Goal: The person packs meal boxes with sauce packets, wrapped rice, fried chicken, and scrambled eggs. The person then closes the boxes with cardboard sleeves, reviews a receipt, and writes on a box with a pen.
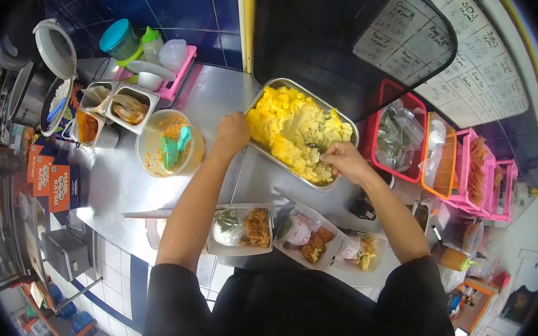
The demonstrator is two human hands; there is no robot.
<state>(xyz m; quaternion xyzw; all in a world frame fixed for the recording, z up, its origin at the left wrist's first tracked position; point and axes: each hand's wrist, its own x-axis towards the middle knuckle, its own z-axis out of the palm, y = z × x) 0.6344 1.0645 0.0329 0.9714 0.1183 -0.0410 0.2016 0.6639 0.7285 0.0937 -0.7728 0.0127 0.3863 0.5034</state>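
Two hands: I see both from far off, and both are at the tray (322, 100).
Left hand (232, 131): curled tight, and it looks closed on the rim at the tray's left end. Its fingertips are hidden.
Right hand (344, 160): nearly closed, thumb and fingers pinched on what looks like a spoon (312, 145). I cannot make out its full shape.
Yellow food (277, 113): in the tray, piled high on the left, with a dip near the spoon.
Tray: set slantwise near the back edge of the counter (109, 180).
Tub (193, 156): left of the tray, with green scoops (170, 152) in it.
Food boxes (244, 250): open, along the front edge of the counter.
Spill risk: I think a hard push with the spoon could send yellow food over the rim, as the pile sits so high.
Slip risk: if the left hand lets go, the tray could slide.
Bump risk: a low sweep of either arm could knock the boxes off the front edge.
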